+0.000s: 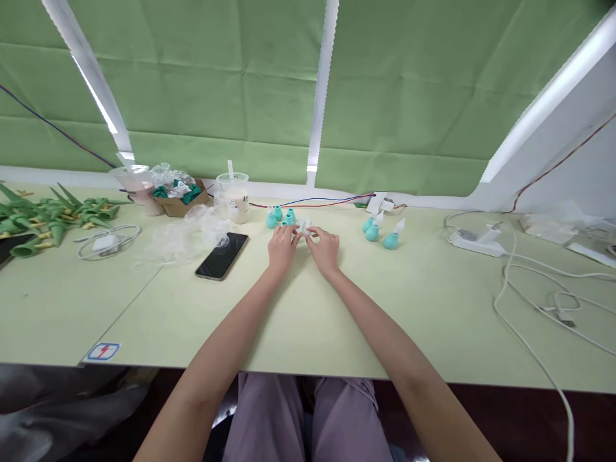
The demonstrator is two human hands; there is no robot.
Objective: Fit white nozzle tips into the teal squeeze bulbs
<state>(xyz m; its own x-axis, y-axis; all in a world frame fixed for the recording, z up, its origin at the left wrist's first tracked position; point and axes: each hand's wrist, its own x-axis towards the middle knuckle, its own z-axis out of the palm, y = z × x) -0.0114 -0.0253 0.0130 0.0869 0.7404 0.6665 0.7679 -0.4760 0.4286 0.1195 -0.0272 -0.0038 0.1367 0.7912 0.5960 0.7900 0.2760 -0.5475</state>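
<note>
My left hand (pixel 282 249) and my right hand (pixel 326 250) meet above the middle of the table, thumbs and fingertips pinched close together. Small clear plastic tips (pixel 308 224) lie at and just behind the fingertips. What each pinch holds is too small to make out. Beside and behind my left hand stand several teal rubber bulbs (pixel 271 222) with bare necks, partly covered by the fingers. To the right of my right hand are three teal bulbs (pixel 391 241) fitted with whitish pointed nozzles.
A black phone (pixel 222 256) lies left of my hands, near crumpled clear plastic bags (pixel 176 239). Behind are a drink cup (pixel 237 208) and a cardboard box (pixel 178 206). Green cone-shaped parts (pixel 58 218) are piled far left. A power strip (pixel 476 244) and white cables (pixel 505 295) occupy the right.
</note>
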